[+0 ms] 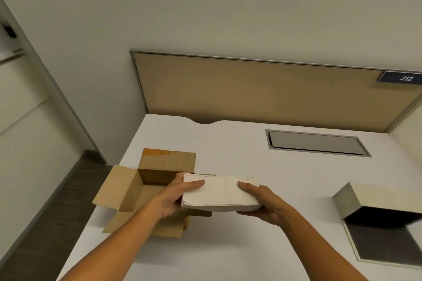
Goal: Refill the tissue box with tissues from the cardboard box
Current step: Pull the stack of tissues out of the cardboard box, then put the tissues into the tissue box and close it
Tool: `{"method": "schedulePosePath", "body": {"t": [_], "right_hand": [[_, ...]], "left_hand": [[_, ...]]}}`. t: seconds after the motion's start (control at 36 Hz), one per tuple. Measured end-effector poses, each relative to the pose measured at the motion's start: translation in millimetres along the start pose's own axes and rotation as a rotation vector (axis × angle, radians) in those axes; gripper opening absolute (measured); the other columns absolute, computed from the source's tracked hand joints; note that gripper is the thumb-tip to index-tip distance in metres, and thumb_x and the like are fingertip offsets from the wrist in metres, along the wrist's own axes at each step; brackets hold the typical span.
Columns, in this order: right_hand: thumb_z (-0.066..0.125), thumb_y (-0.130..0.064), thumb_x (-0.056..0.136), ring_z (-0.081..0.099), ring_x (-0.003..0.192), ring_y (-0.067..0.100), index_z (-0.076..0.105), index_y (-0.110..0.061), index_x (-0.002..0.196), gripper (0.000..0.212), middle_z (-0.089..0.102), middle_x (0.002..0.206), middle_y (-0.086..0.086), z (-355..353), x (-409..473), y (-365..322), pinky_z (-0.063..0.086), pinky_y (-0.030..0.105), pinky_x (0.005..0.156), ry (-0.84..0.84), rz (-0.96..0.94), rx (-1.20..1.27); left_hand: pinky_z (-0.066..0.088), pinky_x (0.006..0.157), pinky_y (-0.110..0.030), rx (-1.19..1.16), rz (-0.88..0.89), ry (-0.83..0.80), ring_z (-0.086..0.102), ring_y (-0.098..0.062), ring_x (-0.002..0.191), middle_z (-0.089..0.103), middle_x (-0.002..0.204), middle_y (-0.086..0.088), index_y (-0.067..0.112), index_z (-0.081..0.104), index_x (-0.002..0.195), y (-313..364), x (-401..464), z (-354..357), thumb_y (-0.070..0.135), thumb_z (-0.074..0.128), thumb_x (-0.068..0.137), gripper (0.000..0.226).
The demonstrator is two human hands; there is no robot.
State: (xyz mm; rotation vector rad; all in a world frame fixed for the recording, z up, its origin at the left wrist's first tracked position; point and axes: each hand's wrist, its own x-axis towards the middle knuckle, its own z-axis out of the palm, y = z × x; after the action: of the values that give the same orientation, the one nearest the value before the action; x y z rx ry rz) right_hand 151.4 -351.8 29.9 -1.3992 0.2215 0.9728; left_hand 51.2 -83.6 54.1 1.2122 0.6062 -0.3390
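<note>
A white stack of tissues point(220, 193) is held level above the white desk point(262, 246), gripped at both ends. My left hand point(175, 198) clasps its left end, thumb on top. My right hand point(262, 206) clasps its right end from below and the side. Just left of and behind the stack stands the brown cardboard box point(137, 189) with its flaps spread open; its inside looks empty where visible. At the desk's right edge lies the beige tissue box point(374, 197), open, with a dark interior and its flat lid or base point(386, 246) lying in front.
A grey recessed cable hatch point(316, 142) sits in the desk's back right. A tan partition panel point(262, 89) with a "212" plate point(403, 78) borders the desk's rear. The desk's left edge drops to a dark floor point(45, 223).
</note>
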Motion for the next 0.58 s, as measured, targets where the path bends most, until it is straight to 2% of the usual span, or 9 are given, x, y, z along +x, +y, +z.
{"method": "schedulePosePath", "body": {"t": [0.08,0.19,0.31,0.36,0.44,0.5,0.58], "right_hand": [[0.100,-0.034,0.057,0.075,0.095,0.032,0.070,-0.006,0.118,0.074,0.079,0.102,0.015,-30.0,-17.8,5.7,0.062,0.048,0.079,0.040,0.004,0.046],[0.102,-0.034,0.053,0.073,0.097,0.033,0.069,-0.004,0.119,0.079,0.079,0.103,0.016,-67.4,-41.7,15.6,0.062,0.048,0.079,0.102,0.004,0.076],[0.103,-0.036,0.050,0.074,0.097,0.033,0.068,-0.002,0.119,0.083,0.079,0.102,0.017,-102.2,-64.5,29.4,0.062,0.047,0.078,0.145,0.010,0.092],[0.103,-0.035,0.049,0.072,0.101,0.035,0.067,-0.001,0.119,0.085,0.078,0.107,0.019,-119.6,-75.5,37.3,0.062,0.047,0.078,0.172,0.011,0.112],[0.103,-0.034,0.048,0.067,0.109,0.038,0.063,0.001,0.119,0.089,0.069,0.119,0.023,-145.3,-91.1,49.6,0.063,0.047,0.077,0.227,0.015,0.159],[0.101,-0.034,0.048,0.065,0.111,0.038,0.061,0.000,0.120,0.089,0.066,0.122,0.023,-164.2,-102.2,58.7,0.063,0.046,0.075,0.263,0.022,0.180],[0.099,-0.031,0.058,0.065,0.113,0.037,0.059,-0.002,0.123,0.082,0.066,0.124,0.023,-193.5,-116.9,73.0,0.063,0.045,0.076,0.293,0.033,0.216]], "left_hand": [[0.061,0.084,-0.042,-0.032,-0.027,-0.054,0.071,-0.031,0.106,0.072,0.119,-0.015,0.013,0.050,0.129,-6.6,2.8,25.7,0.021,0.098,0.053,0.091],[0.060,0.063,-0.028,-0.032,-0.079,-0.044,0.077,-0.022,0.087,0.078,0.101,-0.012,0.005,0.070,0.108,-22.7,5.1,68.4,0.027,0.091,0.061,0.057],[0.059,0.065,-0.030,-0.016,-0.137,-0.023,0.077,-0.021,0.085,0.079,0.102,-0.010,0.008,0.073,0.108,-43.5,8.7,110.3,0.032,0.084,0.074,0.043],[0.060,0.063,-0.031,-0.038,-0.166,-0.019,0.077,-0.021,0.082,0.079,0.101,-0.009,0.009,0.073,0.107,-54.3,10.1,129.9,0.033,0.085,0.071,0.045],[0.060,0.072,-0.035,-0.054,-0.194,-0.031,0.076,-0.023,0.088,0.078,0.104,-0.011,0.006,0.073,0.108,-70.2,11.0,158.3,0.034,0.089,0.064,0.054],[0.060,0.071,-0.035,-0.055,-0.211,-0.036,0.077,-0.023,0.085,0.078,0.103,-0.012,0.004,0.072,0.109,-81.3,10.5,178.0,0.033,0.091,0.061,0.059],[0.059,0.071,-0.035,-0.052,-0.225,-0.029,0.076,-0.024,0.084,0.078,0.102,-0.013,0.003,0.071,0.110,-98.6,10.3,208.8,0.031,0.093,0.056,0.065]]}}
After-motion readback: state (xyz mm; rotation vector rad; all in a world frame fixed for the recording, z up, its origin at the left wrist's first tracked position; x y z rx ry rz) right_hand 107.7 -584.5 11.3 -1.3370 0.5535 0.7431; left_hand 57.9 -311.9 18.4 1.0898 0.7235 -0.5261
